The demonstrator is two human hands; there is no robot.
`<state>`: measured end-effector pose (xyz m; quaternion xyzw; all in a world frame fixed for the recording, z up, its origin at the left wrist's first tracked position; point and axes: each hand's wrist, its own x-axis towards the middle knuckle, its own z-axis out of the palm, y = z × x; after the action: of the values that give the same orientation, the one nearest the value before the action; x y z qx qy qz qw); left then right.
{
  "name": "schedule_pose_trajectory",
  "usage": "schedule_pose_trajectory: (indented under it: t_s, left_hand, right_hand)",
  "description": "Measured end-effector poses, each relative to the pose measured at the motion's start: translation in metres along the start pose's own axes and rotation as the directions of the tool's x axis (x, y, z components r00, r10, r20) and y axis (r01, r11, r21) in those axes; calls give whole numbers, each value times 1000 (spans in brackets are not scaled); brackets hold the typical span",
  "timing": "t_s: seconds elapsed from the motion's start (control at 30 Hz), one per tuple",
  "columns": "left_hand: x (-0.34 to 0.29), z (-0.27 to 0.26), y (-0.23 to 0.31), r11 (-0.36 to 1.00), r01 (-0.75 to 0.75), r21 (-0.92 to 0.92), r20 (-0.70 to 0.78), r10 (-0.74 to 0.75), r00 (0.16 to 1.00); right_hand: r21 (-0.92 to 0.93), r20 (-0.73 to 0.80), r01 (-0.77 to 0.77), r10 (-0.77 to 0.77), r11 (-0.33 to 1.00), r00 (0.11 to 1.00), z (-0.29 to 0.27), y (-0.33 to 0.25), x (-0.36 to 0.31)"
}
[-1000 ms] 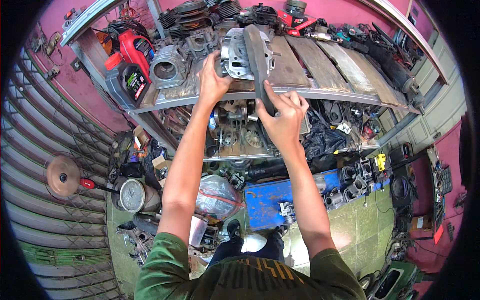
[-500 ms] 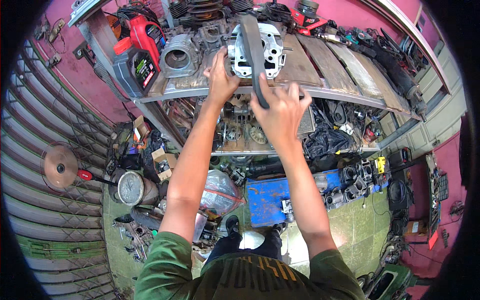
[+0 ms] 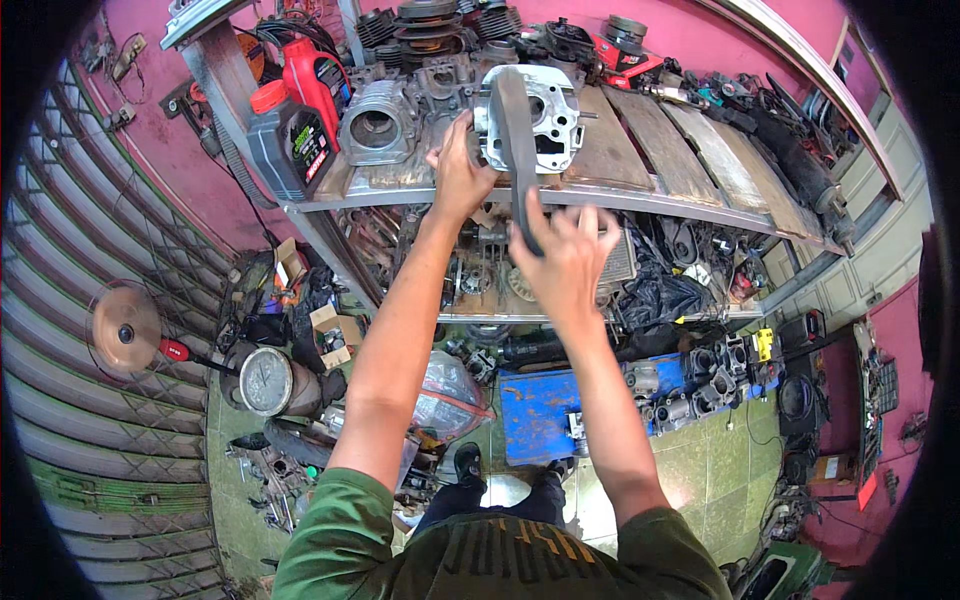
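Observation:
A silvery engine cylinder head (image 3: 562, 112) stands on the wooden top shelf, its flat face with round holes turned toward me. At its lower left edge, my left hand (image 3: 462, 178) grips it with thumb and fingers. My right hand (image 3: 568, 262) is in front of the shelf edge, pinching the lower end of a long, flat, dark grey strip (image 3: 517, 125). That strip lies up across the face of the cylinder head and hides part of its left half. Its lower end curves; whether it is abrasive paper or something else I cannot tell.
Left of the cylinder head are a metal engine cylinder (image 3: 378, 125), a dark bottle (image 3: 285, 145) and a red bottle (image 3: 312, 85). Finned engine parts (image 3: 430, 35) crowd the back. A blue board (image 3: 535, 405) with engine parts lies on the floor; a fan (image 3: 127, 330) is at left.
My right hand and the strip have slid down across the cylinder head toward me. The left hand keeps its hold. The whole view has shifted slightly.

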<state>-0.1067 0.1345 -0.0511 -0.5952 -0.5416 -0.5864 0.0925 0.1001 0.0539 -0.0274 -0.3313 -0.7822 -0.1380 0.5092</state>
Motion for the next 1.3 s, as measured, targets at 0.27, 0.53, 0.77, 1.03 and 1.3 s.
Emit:
schedule_pose_trajectory:
  t_s: [0.27, 0.53, 0.77, 1.03, 1.3]
  left_hand:
    - [1, 0, 1, 998, -66, -19, -3, 66, 998]
    - [-2, -3, -13, 995, -95, 26, -28, 96, 995]
    - [2, 4, 18, 985, -60, 163, -13, 63, 998]
    - [5, 1, 17, 977, -81, 199, -4, 83, 997]
    - [2, -7, 8, 966, -97, 238, -20, 105, 994]
  right_hand:
    - [60, -42, -24, 26, 998, 999, -5, -6, 21]
    - [92, 65, -19, 13, 996, 998, -17, -11, -44]
    - [-63, -51, 34, -37, 997, 998, 1, 21, 24]
    - [163, 45, -63, 57, 985, 997, -26, 10, -21]
    - [184, 54, -56, 47, 981, 997, -19, 9, -38]
